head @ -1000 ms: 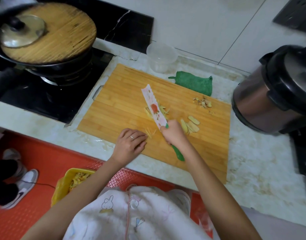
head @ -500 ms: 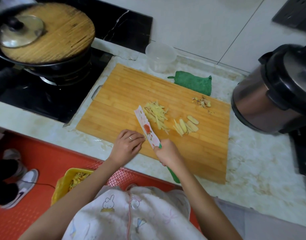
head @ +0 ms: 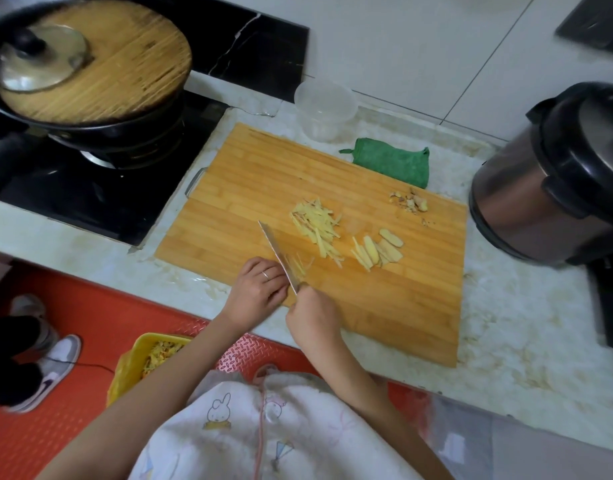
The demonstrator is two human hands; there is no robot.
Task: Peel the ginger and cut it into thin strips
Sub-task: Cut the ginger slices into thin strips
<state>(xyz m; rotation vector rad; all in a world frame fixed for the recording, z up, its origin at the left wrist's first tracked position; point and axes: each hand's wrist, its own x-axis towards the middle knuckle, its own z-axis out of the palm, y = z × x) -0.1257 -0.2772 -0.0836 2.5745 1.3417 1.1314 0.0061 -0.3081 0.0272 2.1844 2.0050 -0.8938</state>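
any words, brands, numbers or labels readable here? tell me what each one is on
No readable text in this view.
Garment: cartoon drawings only, no words.
Sneaker: a dark curved mark, no letters.
Knife blade: edge-on, nothing legible.
Pressure cooker: no label visible.

The marbled countertop (head: pixel 506 323) bears a bamboo cutting board (head: pixel 256 181). Around the board: a clear plastic container (head: pixel 324 109) at twelve o'clock, a green cloth (head: pixel 391 161) at one, a pressure cooker (head: pixel 547 174) at three.

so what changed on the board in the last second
The right hand drew the knife back from over the strip pile toward the left hand and turned its blade from flat to edge-down. The left hand, ginger slices and cutting board stayed put.
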